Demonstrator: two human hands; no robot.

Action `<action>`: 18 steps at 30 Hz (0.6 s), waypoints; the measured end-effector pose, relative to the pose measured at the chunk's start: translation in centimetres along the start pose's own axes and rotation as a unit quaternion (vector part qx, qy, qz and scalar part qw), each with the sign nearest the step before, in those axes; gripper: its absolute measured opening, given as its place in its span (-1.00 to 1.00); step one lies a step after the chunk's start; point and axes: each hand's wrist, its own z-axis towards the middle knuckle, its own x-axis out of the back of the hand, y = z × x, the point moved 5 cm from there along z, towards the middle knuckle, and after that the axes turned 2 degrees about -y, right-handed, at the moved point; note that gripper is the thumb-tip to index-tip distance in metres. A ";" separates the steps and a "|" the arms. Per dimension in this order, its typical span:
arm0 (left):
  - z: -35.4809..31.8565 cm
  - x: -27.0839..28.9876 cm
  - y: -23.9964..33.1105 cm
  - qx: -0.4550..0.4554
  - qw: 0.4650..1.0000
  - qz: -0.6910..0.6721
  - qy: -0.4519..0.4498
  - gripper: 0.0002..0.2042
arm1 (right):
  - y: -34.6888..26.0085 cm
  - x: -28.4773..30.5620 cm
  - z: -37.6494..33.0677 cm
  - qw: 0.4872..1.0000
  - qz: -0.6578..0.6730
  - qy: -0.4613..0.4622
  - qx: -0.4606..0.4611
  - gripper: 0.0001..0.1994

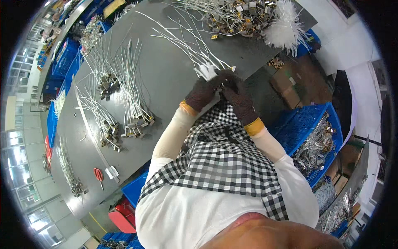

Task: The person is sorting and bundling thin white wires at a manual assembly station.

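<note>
My left hand [202, 94], in a dark brown glove with an orange cuff, closes round a bundle of thin white wires [188, 50] at the table's near edge. White sleeves or tubes [207, 71] cluster on the wires just beyond the fingers, and a small metal-ended part shows beside them. My right hand [241, 101], in a similar glove with a yellow cuff, meets the left one with its fingers bent together. What lies between those right fingers is hidden. The wires fan out away from me over the dark tabletop [166, 91].
Several wire bundles with small metal-and-brass ends [134, 126] lie to the left, near a long metal ruler [89, 128] and red-handled scissors [98, 174]. A heap of metal parts [244, 18] and a bunch of white tubes [286, 29] sit at the far right. Blue crates [286, 130] flank me.
</note>
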 end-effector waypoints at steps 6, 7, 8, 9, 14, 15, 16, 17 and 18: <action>0.1 2.4 -0.9 0.183 0.970 -0.157 -0.017 -0.62 | 1.7 0.0 1.4 0.999 0.028 -0.002 0.027 -0.56; -0.5 0.8 -2.5 0.179 0.966 -0.187 0.003 -0.63 | 1.5 -0.5 1.7 0.999 0.023 -0.022 0.037 -0.55; -0.5 0.7 -2.6 0.177 0.966 -0.190 0.002 -0.63 | 1.3 -0.8 2.1 0.999 0.021 -0.019 0.036 -0.55; -0.6 0.6 -2.9 0.194 0.970 -0.149 -0.003 -0.62 | 1.2 -1.0 2.6 0.999 0.053 -0.003 0.001 -0.56; -4.6 -1.6 -11.4 0.212 0.964 -0.144 0.071 -0.59 | 3.7 1.6 6.1 0.999 -0.021 0.017 0.034 -0.61; -7.6 -2.6 -14.9 0.279 0.905 -0.287 0.148 -0.59 | 4.6 2.6 7.0 0.996 -0.071 0.013 0.056 -0.57; -5.6 -2.1 -11.7 0.439 0.655 -0.588 0.179 -0.66 | 6.0 5.2 7.5 0.989 -0.124 0.037 0.065 -0.53; -6.2 -1.2 -11.6 0.408 0.723 -0.537 0.150 -0.68 | 5.1 5.6 8.6 0.989 -0.125 0.032 0.068 -0.53; -6.2 -0.4 -11.1 0.374 0.784 -0.483 0.115 -0.70 | 3.9 6.6 9.8 0.973 -0.219 0.070 0.026 -0.53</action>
